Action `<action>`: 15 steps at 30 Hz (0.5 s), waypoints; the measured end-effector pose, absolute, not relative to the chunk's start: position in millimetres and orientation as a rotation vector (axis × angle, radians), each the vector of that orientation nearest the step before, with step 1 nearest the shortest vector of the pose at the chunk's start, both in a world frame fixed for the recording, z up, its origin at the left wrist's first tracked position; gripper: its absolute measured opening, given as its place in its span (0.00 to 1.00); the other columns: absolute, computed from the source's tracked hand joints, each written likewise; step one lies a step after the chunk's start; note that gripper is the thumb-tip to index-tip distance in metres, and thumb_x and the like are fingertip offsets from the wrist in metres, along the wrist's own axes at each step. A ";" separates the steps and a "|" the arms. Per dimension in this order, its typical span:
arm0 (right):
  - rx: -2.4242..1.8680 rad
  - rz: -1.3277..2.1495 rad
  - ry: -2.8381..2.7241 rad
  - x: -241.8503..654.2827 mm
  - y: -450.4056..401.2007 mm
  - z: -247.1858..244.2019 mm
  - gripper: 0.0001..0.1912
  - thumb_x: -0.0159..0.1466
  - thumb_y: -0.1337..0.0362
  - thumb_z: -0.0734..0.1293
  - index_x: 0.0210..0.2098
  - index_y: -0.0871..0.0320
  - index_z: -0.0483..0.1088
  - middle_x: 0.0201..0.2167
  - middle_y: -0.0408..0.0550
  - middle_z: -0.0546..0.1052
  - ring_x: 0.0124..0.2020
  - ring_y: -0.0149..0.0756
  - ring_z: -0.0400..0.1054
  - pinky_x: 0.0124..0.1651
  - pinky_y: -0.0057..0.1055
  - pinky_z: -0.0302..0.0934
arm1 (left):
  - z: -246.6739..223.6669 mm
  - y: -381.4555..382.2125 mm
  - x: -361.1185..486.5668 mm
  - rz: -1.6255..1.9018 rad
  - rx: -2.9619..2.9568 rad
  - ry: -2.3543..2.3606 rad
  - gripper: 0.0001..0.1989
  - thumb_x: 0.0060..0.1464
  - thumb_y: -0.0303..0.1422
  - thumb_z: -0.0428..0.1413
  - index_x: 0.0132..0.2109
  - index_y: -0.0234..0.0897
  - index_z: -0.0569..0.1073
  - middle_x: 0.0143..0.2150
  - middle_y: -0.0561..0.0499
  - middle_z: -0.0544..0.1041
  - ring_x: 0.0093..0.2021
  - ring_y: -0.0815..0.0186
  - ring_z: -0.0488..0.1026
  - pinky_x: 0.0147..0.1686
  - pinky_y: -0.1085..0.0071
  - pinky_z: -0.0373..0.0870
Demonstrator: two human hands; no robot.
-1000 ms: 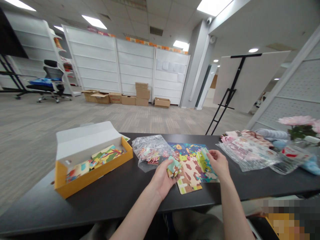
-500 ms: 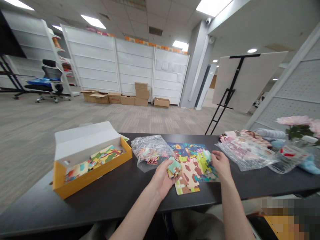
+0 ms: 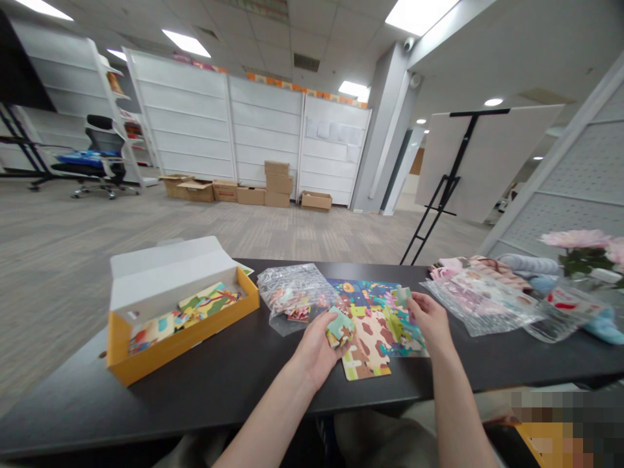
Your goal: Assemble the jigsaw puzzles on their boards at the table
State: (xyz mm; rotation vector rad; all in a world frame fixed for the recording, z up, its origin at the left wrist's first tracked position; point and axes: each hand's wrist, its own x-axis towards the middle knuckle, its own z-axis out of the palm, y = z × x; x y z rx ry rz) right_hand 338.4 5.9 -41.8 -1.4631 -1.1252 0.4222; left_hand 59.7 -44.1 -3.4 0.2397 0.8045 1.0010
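Observation:
Several puzzle pieces [image 3: 340, 327], pale green and multicoloured, are stacked in my left hand [image 3: 316, 351], whose fingers are closed round them. My right hand [image 3: 430, 318] pinches one light green puzzle piece [image 3: 402, 297] between thumb and fingertips, raised over the right side of the puzzle. Under and between the hands lies a partly joined jigsaw puzzle [image 3: 366, 341] with a brown-spotted cream shape, resting on a dark blue printed picture sheet [image 3: 358, 286]. The sheet's right part is partly covered by my right hand.
A yellow box [image 3: 182, 344] with its white lid raised holds more pieces at the left. A clear plastic bag [image 3: 292, 292] of pieces lies beside the puzzle. Bagged cloth items [image 3: 487, 292] and pink flowers [image 3: 575, 239] stand at the right of the black table [image 3: 214, 396].
My right hand has lifted slightly and turned the light green piece, which now shows more upright above the puzzle. The left hand stays in place with its stack.

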 end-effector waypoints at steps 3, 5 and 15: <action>-1.322 0.715 -1.065 310.7 -0.8 -26.8 0.31 0.45 0.45 0.79 0.39 0.59 0.74 0.26 0.46 0.77 0.25 0.34 0.70 0.26 0.29 0.63 | -4.1 -43.2 60.6 1.008 0.224 0.782 0.07 0.64 0.32 0.53 0.44 0.33 0.73 0.36 0.46 0.80 0.32 0.65 0.78 0.28 0.72 0.73; -1.245 0.853 -1.107 289.3 -5.4 -17.3 0.29 0.46 0.46 0.79 0.39 0.59 0.74 0.23 0.42 0.75 0.23 0.31 0.67 0.25 0.27 0.61 | -4.9 -42.7 61.0 1.013 0.222 0.745 0.10 0.65 0.34 0.53 0.45 0.32 0.74 0.38 0.45 0.80 0.32 0.65 0.78 0.28 0.73 0.73; -1.075 1.250 -1.518 224.6 -28.9 10.1 0.18 0.56 0.49 0.76 0.37 0.57 0.77 0.27 0.44 0.77 0.26 0.32 0.71 0.30 0.29 0.66 | -6.1 -43.0 61.3 1.042 0.266 0.612 0.12 0.65 0.35 0.52 0.45 0.30 0.75 0.37 0.43 0.80 0.32 0.64 0.77 0.31 0.69 0.75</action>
